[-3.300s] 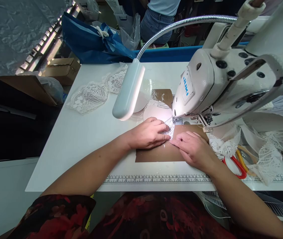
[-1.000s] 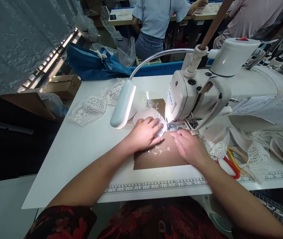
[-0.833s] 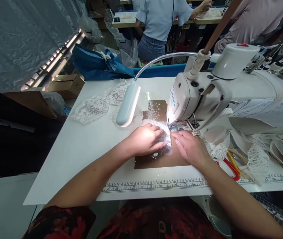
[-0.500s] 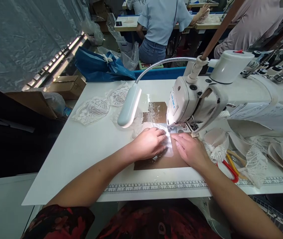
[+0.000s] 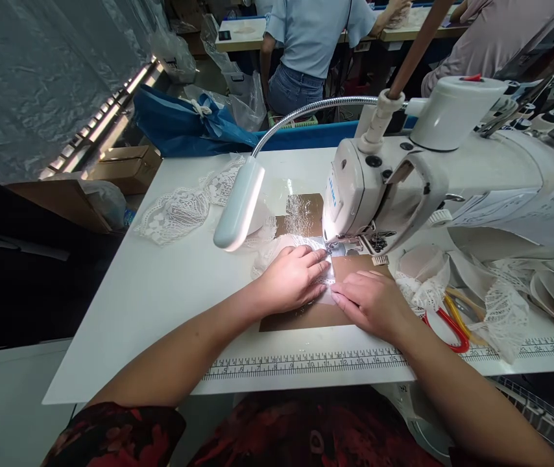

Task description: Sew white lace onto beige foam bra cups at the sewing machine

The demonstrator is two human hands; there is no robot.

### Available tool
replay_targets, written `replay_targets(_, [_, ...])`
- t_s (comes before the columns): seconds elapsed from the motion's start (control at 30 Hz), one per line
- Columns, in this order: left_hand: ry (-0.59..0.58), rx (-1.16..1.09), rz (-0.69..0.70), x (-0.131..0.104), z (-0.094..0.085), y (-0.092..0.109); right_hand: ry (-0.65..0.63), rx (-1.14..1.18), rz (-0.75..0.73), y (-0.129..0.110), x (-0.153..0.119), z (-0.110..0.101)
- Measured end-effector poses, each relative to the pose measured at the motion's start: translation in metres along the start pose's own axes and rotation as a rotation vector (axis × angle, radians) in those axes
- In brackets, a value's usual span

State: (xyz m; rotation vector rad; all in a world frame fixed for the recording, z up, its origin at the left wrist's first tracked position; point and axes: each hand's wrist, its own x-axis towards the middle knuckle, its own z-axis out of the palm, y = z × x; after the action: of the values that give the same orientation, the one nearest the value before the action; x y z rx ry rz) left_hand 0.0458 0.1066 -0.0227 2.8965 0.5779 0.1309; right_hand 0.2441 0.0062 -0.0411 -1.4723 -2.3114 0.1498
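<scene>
A white lace piece (image 5: 283, 245) lies under the needle end of the white sewing machine (image 5: 349, 188), on a brown plate (image 5: 301, 318) set on the table. My left hand (image 5: 292, 279) rests flat on the lace, fingers stretched toward the needle. At the lace's right edge, near the front, is my right hand (image 5: 372, 301); its thumb and forefinger come together on that edge, and the other fingers lie bent over the brown plate. The fingers hide part of the lace.
A lamp (image 5: 240, 204) on a bendable neck hangs left of the needle. Lace cups (image 5: 174, 214) lie at the table's back left. Red-handled scissors (image 5: 455, 331), a yellow-handled tool (image 5: 457, 314) and more lace pieces (image 5: 505, 318) lie right. A printed ruler (image 5: 301, 364) runs along the front.
My right hand has drawn back from beside the needle toward me, and its fingers are now at the lace's near right edge. My left hand stays on the lace. The view has shifted slightly.
</scene>
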Motion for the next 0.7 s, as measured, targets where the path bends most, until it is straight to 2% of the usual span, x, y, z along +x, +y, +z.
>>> replay_targets(0.33, [-0.014,0.038,-0.02,0.0046,0.0007,-0.0042,0.03,-0.032,-0.007,0.0005,0.0007,0.0028])
replay_targets(0.47, [0.02,0.054,-0.008,0.0043,0.002,-0.0059,0.054,-0.051,-0.004,0.0011,0.0004,0.0047])
replay_targets(0.7, [0.032,0.015,0.023,0.0017,0.002,-0.001,0.018,-0.073,0.016,0.0015,0.0008,0.0045])
